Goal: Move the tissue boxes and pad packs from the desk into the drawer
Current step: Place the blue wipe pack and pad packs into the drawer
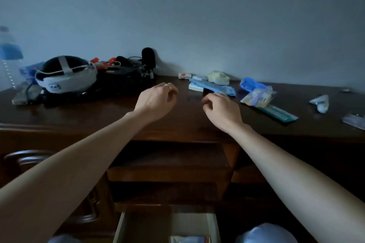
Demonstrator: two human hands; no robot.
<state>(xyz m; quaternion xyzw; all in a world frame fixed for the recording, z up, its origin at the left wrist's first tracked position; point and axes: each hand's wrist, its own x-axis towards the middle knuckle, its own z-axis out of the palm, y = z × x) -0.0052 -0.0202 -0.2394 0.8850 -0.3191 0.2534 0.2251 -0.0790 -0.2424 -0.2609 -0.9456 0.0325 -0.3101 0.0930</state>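
Note:
My left hand and my right hand hover over the middle of the dark wooden desk, fingers loosely curled, holding nothing. Just beyond my right hand lies a flat blue pack on a white box. Further right lie a blue packet and a pale pad pack over a teal strip. Below, near the bottom edge, a drawer stands open with a pack partly showing inside.
A white and black headset with cables, a black microphone and dark gear fill the desk's left. A water bottle stands far left. Small wrappers lie at the right. An upper drawer is also pulled out.

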